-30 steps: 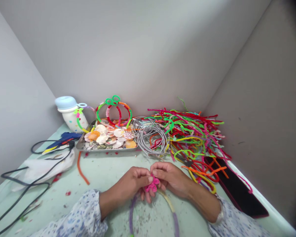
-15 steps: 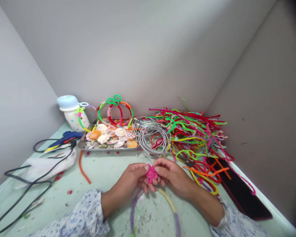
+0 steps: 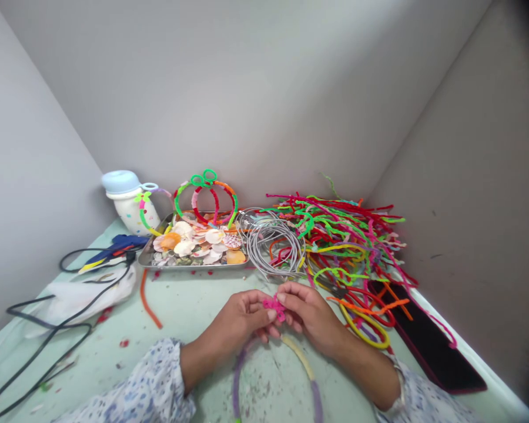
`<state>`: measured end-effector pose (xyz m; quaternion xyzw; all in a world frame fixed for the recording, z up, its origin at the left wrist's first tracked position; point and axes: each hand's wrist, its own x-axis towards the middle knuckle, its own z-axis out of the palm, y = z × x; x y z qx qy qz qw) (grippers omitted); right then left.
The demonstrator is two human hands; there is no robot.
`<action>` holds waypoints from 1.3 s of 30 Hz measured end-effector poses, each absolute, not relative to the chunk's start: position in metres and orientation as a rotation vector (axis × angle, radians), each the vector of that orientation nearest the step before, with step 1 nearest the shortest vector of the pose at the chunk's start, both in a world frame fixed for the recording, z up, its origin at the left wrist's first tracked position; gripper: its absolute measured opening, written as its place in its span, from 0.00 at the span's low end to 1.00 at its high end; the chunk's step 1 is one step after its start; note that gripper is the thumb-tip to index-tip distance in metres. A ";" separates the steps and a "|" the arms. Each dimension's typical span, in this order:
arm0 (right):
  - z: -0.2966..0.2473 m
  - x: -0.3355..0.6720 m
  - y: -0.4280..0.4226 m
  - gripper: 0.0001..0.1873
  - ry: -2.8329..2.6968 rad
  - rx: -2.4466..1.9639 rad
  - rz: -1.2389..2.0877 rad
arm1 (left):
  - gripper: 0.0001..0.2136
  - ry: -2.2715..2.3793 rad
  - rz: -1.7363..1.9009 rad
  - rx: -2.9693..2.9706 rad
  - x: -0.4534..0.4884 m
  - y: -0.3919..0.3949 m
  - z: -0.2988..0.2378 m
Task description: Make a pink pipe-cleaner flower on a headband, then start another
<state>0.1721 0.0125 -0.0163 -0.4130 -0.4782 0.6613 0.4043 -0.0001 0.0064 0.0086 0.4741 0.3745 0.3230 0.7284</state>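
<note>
Between my two hands is a small pink pipe-cleaner flower (image 3: 274, 304) with looped petals. My left hand (image 3: 242, 320) pinches it from the left, the thumb lying over its lower side. From the right, my right hand (image 3: 315, 314) grips its upper edge between thumb and fingers. Part of the flower is hidden by the fingertips. Just below the hands, a headband wrapped in purple and pale yellow (image 3: 306, 365) lies on the table, its top partly covered by my fingers.
A metal tray (image 3: 194, 268) of seashells stands at the back, with wrapped headbands (image 3: 237, 202) propped on it. Beside it are a coil of grey wire (image 3: 275, 252) and a heap of coloured pipe cleaners (image 3: 344, 229). A bottle (image 3: 134, 208), black cable (image 3: 66, 323) and plastic bag (image 3: 92, 299) lie left.
The pink flower has been turned and tilted in my fingers. My left thumb has slid down to its lower side. Everything else stays where it was.
</note>
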 end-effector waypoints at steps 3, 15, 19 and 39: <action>-0.017 0.172 0.013 0.10 -1.196 -1.052 1.649 | 0.11 0.880 0.751 1.008 0.001 0.007 0.005; -0.006 0.168 0.010 0.10 -1.323 -1.083 1.643 | 0.15 0.937 0.689 1.075 0.002 0.005 0.004; -0.006 0.168 0.009 0.10 -1.369 -1.097 1.644 | 0.13 0.925 0.673 1.099 0.002 0.006 0.000; -0.005 0.173 0.010 0.08 -1.400 -1.081 1.576 | 0.07 0.931 0.683 1.057 0.002 0.008 0.005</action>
